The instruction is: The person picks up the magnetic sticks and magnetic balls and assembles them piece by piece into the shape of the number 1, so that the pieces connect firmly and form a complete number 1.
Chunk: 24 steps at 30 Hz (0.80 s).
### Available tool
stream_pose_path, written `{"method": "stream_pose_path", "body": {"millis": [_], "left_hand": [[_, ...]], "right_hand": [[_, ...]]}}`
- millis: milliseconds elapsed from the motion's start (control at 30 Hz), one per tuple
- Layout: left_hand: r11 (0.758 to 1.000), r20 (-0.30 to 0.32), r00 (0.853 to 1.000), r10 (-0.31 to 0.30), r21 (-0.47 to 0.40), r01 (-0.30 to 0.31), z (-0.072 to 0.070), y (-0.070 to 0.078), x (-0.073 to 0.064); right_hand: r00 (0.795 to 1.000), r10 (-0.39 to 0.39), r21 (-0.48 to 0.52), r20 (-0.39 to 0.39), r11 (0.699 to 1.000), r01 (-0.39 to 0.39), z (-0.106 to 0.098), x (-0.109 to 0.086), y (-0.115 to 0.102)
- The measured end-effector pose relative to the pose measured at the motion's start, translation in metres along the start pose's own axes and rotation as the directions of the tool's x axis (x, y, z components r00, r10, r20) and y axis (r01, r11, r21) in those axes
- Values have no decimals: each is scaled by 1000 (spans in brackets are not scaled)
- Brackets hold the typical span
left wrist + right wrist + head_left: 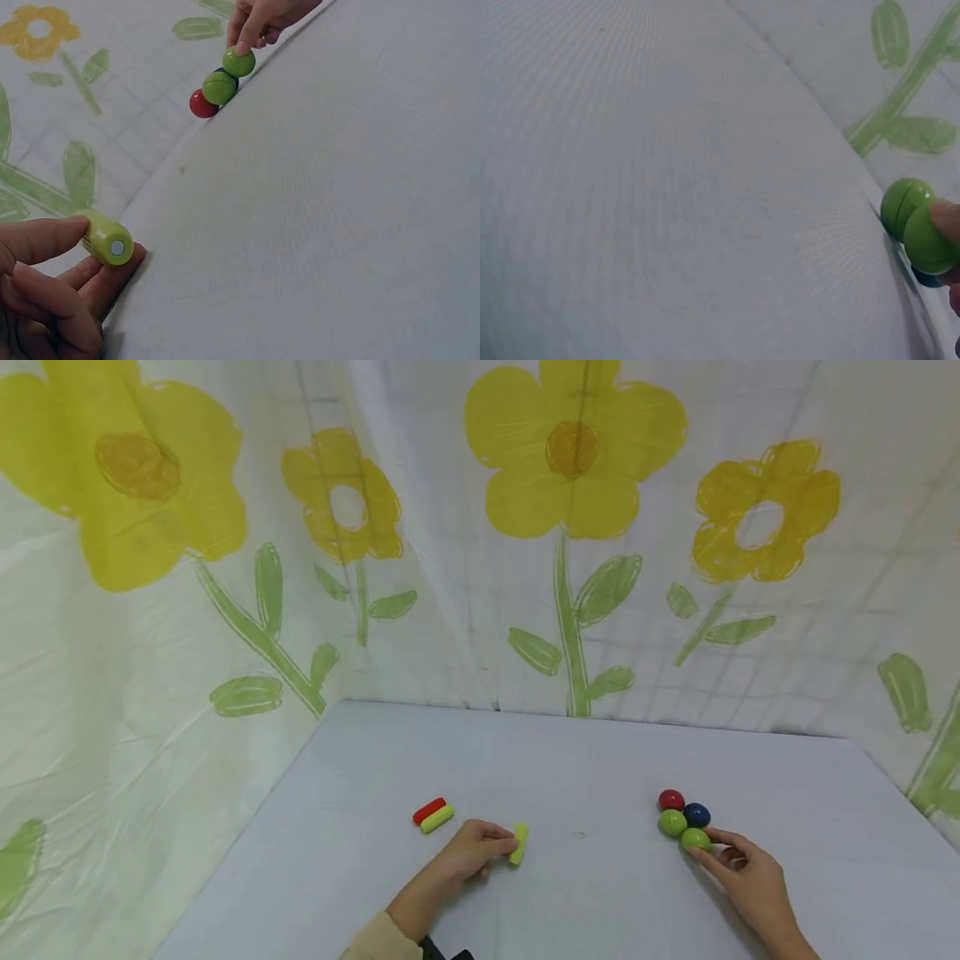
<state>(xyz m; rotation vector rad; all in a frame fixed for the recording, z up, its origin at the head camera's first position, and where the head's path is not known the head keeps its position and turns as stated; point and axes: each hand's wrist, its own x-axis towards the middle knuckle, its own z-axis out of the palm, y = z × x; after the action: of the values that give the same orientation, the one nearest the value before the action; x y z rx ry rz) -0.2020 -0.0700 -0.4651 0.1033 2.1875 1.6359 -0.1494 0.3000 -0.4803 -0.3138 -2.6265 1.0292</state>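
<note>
Near the middle of the table, my left hand (pixel 467 850) pinches a yellow-green rod (pixel 520 845) between thumb and fingers. A round grey disc shows in the end of that rod (pixel 112 246) in the left wrist view. Further right, my right hand (pixel 756 883) holds a green ball (pixel 696 840) between thumb and forefinger. This ball is against a small cluster: another green ball (pixel 672 822), a blue ball (pixel 697 815) and a red ball (pixel 672 800). In the right wrist view the held green ball (pixel 928 241) partly covers the others, and the red one is hidden.
Left of my left hand, a red rod (pixel 429 811) and a second yellow-green rod (pixel 437 819) lie side by side on the white-covered table (pixel 585 768). A white curtain (pixel 442 610) printed with yellow flowers hangs behind the table's far edge and along its sides.
</note>
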Motion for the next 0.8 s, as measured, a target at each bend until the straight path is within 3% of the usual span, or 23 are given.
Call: {"method": "stream_pose_path", "body": {"millis": [200,433,633,800], "left_hand": [[1000,39,999,-3,-19,4,11,5,5],[1000,33,999,8,-26,-8,24,7,11],[1000,-17,1000,3,-28,-3,30,8,15],[1000,-23,1000,3,-24,-4,32,8,16]], "right_hand": [[1000,12,-9,5,1000,-12,0,0,-1],[997,64,-21,49,998,-63,-2,0,-2],[1000,16,11,11,1000,-16,0,0,-5],[1000,-14,61,-6,998,15,4,-2,-14]]}}
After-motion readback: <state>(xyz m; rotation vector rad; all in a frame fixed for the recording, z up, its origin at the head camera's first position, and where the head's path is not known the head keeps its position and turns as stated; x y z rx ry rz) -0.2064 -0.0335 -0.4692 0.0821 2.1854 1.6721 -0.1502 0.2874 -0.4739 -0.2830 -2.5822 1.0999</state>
